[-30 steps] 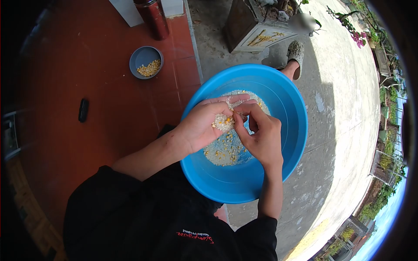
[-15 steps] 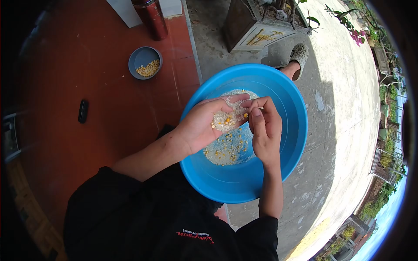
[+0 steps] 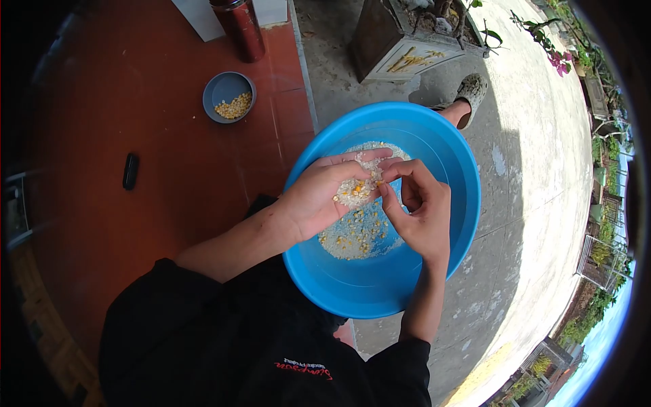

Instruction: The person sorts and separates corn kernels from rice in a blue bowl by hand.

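Observation:
A blue basin (image 3: 352, 292) holds white grains mixed with yellow kernels (image 3: 349, 237). Over it my left hand (image 3: 315, 193) lies palm up, cupping a heap of grains and kernels (image 3: 356, 192). My right hand (image 3: 420, 207) is at the fingertips of the left, its thumb and index finger pinched around a yellow kernel (image 3: 380, 183). Part of the basin's contents is hidden beneath both hands.
On the red tiled floor (image 3: 169, 217) stand a small grey bowl (image 3: 220, 88) with yellow kernels, a red flask (image 3: 242, 34) and a black object (image 3: 130, 171). A square planter (image 3: 386, 51) and a foot in a clog (image 3: 472, 91) are beyond the basin.
My right hand has turned and shifted slightly right, its thumb and index finger now over the heap in my left palm. The left hand stays cupped.

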`<action>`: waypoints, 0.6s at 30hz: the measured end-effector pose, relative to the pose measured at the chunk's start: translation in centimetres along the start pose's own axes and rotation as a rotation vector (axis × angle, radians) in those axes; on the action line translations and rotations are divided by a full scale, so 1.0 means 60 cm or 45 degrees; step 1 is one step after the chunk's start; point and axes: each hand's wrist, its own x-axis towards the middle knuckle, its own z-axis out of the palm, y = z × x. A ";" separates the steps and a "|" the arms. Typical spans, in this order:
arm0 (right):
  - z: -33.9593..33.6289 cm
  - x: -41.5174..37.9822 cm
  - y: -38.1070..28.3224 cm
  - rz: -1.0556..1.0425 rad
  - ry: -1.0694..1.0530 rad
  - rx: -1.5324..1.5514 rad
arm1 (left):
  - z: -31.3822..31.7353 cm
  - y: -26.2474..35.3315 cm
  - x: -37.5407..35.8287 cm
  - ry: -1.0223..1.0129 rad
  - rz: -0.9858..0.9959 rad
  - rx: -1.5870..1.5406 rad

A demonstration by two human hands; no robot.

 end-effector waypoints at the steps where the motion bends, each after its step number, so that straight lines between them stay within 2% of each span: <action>1: 0.002 -0.001 -0.002 -0.017 0.005 -0.033 | 0.001 0.000 0.000 0.000 0.006 0.008; 6: 0.012 -0.005 0.001 -0.078 0.018 -0.138 | 0.005 0.001 -0.003 -0.005 0.032 0.050; 9: 0.005 -0.006 0.002 0.067 -0.024 0.139 | 0.008 0.002 -0.004 -0.026 0.022 0.041; 12: -0.006 -0.006 0.033 0.239 -0.009 1.163 | 0.015 0.002 -0.007 -0.020 0.017 0.048; 13: -0.010 -0.002 0.043 0.209 -0.075 1.435 | 0.015 0.002 -0.007 -0.016 0.013 0.040; 15: -0.020 0.002 0.032 0.315 -0.098 1.628 | 0.014 0.003 -0.008 -0.008 0.008 0.025; 18: -0.016 -0.002 0.038 0.280 -0.051 1.278 | 0.023 0.006 -0.011 -0.012 0.006 0.064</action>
